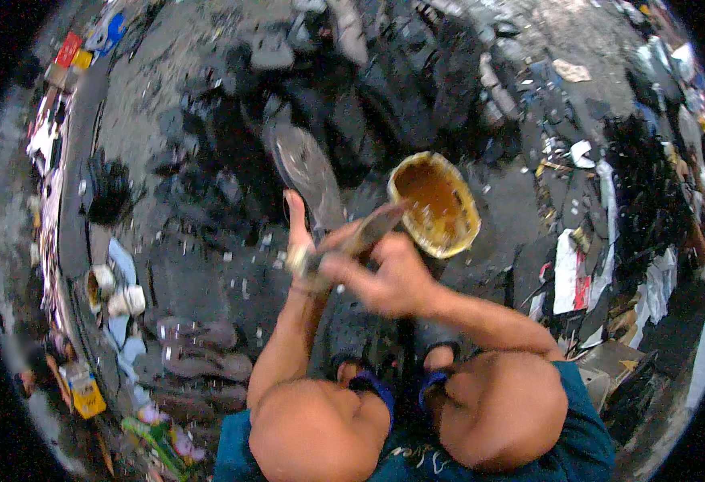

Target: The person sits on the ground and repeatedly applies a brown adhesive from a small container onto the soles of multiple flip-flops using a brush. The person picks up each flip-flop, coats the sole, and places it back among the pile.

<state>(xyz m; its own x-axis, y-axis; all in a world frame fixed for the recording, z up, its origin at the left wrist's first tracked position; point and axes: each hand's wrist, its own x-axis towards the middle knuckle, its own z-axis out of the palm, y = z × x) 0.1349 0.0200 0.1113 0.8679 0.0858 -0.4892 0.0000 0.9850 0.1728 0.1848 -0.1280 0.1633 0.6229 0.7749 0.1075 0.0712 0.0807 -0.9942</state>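
My left hand (298, 233) is closed round the near end of a dark grey shoe sole (308, 165), its thumb raised along the edge. The sole's wet-looking face is turned up. In my right hand (398, 277) is a narrow brownish flat strip (378, 227), held across the sole's near end and smeared by motion. Its exact kind I cannot make out. Just beyond my right hand stands a tub (473, 210) with a crusted yellowish rim, holding amber liquid that looks like glue.
Dark soles (352, 112) lie heaped on the ground ahead. Grey-brown soles (204, 361) are stacked at the left, near small white containers (126, 300). Scraps and a white-and-red packet (569, 273) litter the right side. My bare knees (501, 410) frame the near edge.
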